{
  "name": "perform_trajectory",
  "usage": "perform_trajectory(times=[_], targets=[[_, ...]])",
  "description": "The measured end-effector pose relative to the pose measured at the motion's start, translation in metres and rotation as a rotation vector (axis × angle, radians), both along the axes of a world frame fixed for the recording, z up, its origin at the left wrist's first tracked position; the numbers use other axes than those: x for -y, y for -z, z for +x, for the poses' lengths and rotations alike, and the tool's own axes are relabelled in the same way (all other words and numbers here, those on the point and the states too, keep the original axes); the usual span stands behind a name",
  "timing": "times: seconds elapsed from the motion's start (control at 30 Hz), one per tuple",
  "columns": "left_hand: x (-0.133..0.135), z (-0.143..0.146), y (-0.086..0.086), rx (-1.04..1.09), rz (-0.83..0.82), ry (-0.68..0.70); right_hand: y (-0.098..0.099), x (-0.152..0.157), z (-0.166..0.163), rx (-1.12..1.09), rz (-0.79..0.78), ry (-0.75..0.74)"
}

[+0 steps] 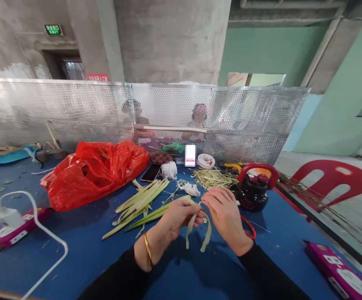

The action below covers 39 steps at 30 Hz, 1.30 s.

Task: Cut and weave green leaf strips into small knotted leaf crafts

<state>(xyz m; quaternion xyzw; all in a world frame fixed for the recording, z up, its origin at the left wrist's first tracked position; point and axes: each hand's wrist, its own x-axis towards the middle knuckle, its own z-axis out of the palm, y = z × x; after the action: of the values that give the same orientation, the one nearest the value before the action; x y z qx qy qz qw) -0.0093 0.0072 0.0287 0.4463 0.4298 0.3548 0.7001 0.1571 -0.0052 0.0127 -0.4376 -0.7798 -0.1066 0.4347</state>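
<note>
My left hand [182,214], with a gold bangle at the wrist, pinches a pale green leaf strip [207,239] whose two ends hang down toward the table. My right hand [223,210] is close beside it, its fingers bent together over the upper part of the strip; the fingertips are partly hidden. Left of my hands lies a loose bundle of long pale green leaf strips [141,202]. Just behind them are a crumpled white tissue-like piece [190,188] and a heap of thin yellowish shreds [215,178]. A red loop [251,229] shows beside my right wrist.
A red plastic bag [96,175], a phone [151,173], white string [169,170] and a tape roll [206,161] lie beyond. A dark jug [253,191] stands right. Purple power strips [18,229] flank me. Two people sit behind a perforated metal screen [168,100].
</note>
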Motion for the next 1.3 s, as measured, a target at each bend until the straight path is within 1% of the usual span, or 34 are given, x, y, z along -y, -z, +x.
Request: perform_trajectory(times=[0.07,0.13,0.2,0.3,0.33,0.4,0.5,0.6,0.73,0.8,0.87,1.0,1.1,1.2,1.3], targets=[[0.0,-0.002,0.004,0.05,-0.001,-0.066,0.003,0.002,0.0,-0.054,-0.01,0.032],[-0.001,-0.004,0.004,0.112,-0.002,-0.122,0.005,0.006,-0.001,-0.165,-0.106,0.049],[-0.004,-0.006,0.003,0.155,-0.004,-0.166,0.008,0.009,-0.004,-0.273,-0.298,0.03],[-0.007,-0.008,0.005,0.18,0.028,-0.21,0.014,0.011,-0.01,-0.373,-0.603,-0.062],[-0.008,-0.008,0.007,0.182,0.043,-0.219,0.016,0.011,-0.013,-0.394,-0.665,-0.087],[-0.008,-0.007,0.011,0.169,0.061,-0.227,0.022,0.01,-0.017,-0.425,-0.73,-0.115],[-0.008,-0.004,0.015,0.131,0.057,-0.225,0.027,0.01,-0.019,-0.466,-0.73,-0.111],[-0.007,-0.001,0.016,0.098,0.105,-0.267,0.027,0.013,-0.019,-0.448,-0.689,-0.105],[-0.005,0.001,0.018,0.066,0.155,-0.309,0.025,0.018,-0.02,-0.24,-0.537,-0.177],[-0.006,0.001,0.019,0.06,0.142,-0.313,0.025,0.019,-0.02,-0.182,-0.513,-0.178],[-0.008,0.0,0.02,0.068,0.126,-0.306,0.027,0.017,-0.018,-0.244,-0.55,-0.14],[-0.008,-0.005,0.015,0.165,0.096,-0.267,0.032,0.008,-0.011,-0.548,-0.6,-0.03],[-0.006,-0.006,0.01,0.199,0.089,-0.227,0.032,0.003,-0.006,-0.672,-0.626,0.019],[-0.003,-0.003,0.009,0.14,0.131,-0.2,0.03,0.002,-0.007,-0.73,-0.666,-0.025],[-0.003,0.0,0.014,0.025,0.26,-0.163,0.028,0.004,-0.012,-0.827,-0.716,-0.155]])
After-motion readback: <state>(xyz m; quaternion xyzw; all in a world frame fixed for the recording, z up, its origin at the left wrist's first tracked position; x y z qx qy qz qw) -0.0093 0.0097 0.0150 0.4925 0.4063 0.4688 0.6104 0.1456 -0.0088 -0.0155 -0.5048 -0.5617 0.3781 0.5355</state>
